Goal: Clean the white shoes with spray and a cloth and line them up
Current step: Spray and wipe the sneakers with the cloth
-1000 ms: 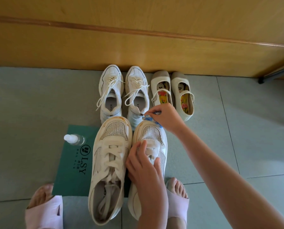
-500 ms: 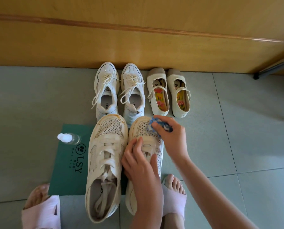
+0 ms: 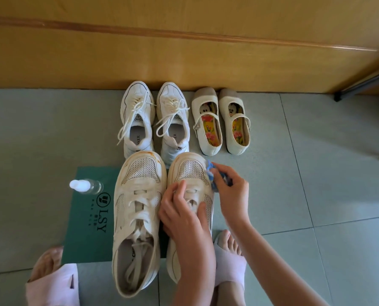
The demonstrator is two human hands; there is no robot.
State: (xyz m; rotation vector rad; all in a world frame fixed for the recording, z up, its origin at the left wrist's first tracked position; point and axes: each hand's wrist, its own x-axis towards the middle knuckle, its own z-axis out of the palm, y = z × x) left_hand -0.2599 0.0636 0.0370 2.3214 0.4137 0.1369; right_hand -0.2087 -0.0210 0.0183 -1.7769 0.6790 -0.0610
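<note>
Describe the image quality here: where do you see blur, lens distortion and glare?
Head view: the right hand and its blue cloth look slightly motion-blurred; the left hand gripping the mesh sneaker is sharp. Head view: the wooden trim and tile joints bow, a wide-angle effect. Head view: glare streaks the trim's right end; light is soft, shadows faint.

A white shoe (image 3: 190,171) is held across its laces by the left grip (image 3: 184,217), while a blue cloth (image 3: 211,174) is pinched by the right grip (image 3: 232,193) and pressed to the shoe's toe edge. Its mate (image 3: 140,195) is set beside it on a green mat (image 3: 89,228), a spray bottle (image 3: 84,186) at the mat's edge. Sneakers (image 3: 137,120) and strap shoes (image 3: 208,129) are lined along the wall (image 3: 184,51)
</note>
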